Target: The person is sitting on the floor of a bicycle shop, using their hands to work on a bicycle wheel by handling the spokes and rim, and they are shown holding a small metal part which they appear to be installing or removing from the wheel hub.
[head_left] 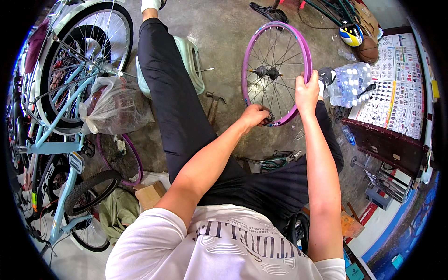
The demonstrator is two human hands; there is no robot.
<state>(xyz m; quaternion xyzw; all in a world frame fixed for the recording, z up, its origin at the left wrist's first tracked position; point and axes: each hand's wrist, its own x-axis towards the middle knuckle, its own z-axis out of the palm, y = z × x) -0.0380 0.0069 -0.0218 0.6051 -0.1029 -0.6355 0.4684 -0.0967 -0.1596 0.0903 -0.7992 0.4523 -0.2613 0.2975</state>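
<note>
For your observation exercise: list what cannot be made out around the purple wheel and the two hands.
Head view only:
- Left hand: the tool or part it pinches at the purple wheel rim is hidden by its fingers.
- Right hand: fingertips hidden behind the rim.
- Pliers on the floor: too small to make out.

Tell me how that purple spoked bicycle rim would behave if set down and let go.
The purple spoked bicycle rim stands upright on edge, steadied by the right hand and left hand; released, it would probably roll or tip flat. It looks stiff and, being bare of tyre, likely fairly light.
</note>
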